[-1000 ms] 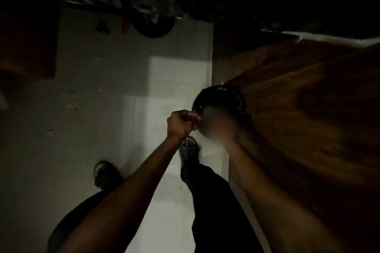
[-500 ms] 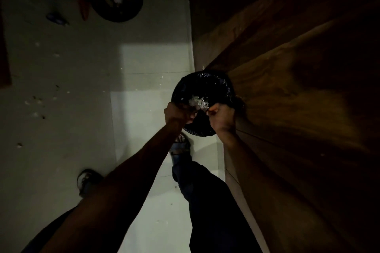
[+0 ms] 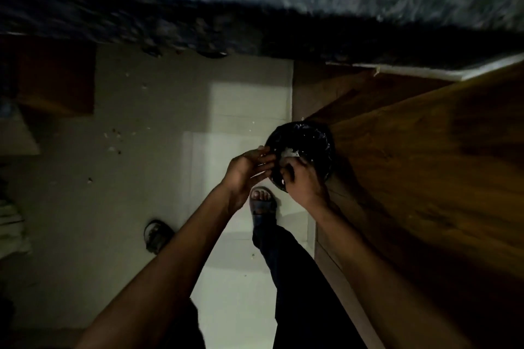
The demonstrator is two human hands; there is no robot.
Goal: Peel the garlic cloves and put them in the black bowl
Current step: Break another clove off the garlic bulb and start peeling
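Both hands work directly above a round black container [image 3: 302,150] that sits on the floor [image 3: 141,207] against a wooden cabinet front [image 3: 425,164], so whatever drops lands inside it. It looks lined with a dark bag and holds pale papery scraps [image 3: 289,153], so it is probably a bin for skins; whether it is the task's black bowl I cannot tell. The left hand [image 3: 249,170] is spread, fingers straight and apart, palm turned toward the other, its grip on nothing. The right hand [image 3: 300,181] is curled over the rim, fingers bunched as if pinching something small; a garlic clove is likely there, but it is too dark to see. Pale flecks [image 3: 113,136] lie scattered farther left.
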